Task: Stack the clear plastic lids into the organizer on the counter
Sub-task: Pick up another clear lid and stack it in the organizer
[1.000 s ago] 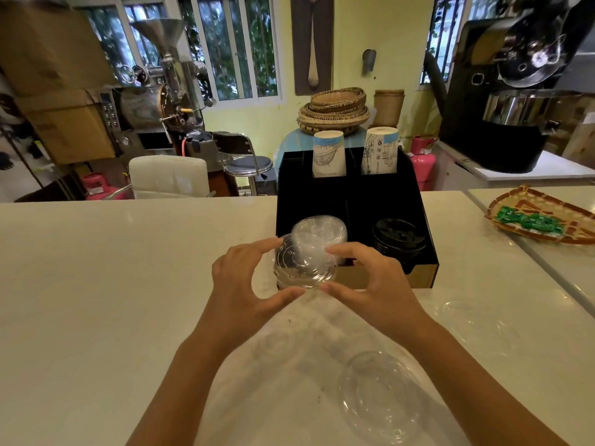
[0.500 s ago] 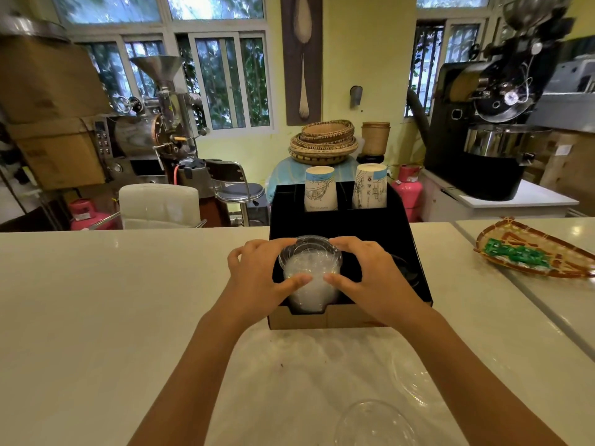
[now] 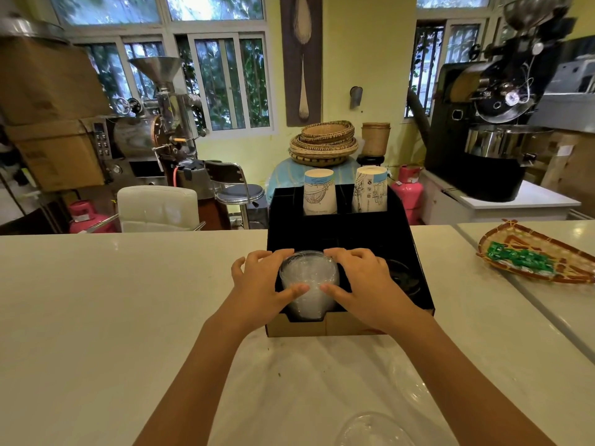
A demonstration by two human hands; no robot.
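Observation:
A black organizer (image 3: 341, 233) stands on the white counter (image 3: 112, 300). In its front left compartment sits a stack of clear plastic lids (image 3: 309, 278). My left hand (image 3: 260, 281) wraps the stack's left side and my right hand (image 3: 363, 284) wraps its right side, thumbs pressed on the front. A loose clear lid (image 3: 373, 429) lies on the counter at the bottom edge, and another clear lid (image 3: 409, 378) lies further right. Black lids (image 3: 402, 278) fill the front right compartment, partly hidden by my right hand.
Two paper cup stacks (image 3: 320, 191) (image 3: 370, 189) stand in the organizer's back compartments. A woven tray with green packets (image 3: 534, 262) rests on the counter at the right. Clear plastic wrap (image 3: 289, 381) lies on the counter under my arms. Roasting machines and chairs stand behind the counter.
Both hands carried the lid stack forward from above the counter and lowered it into the organizer's front left compartment. The view tilted up.

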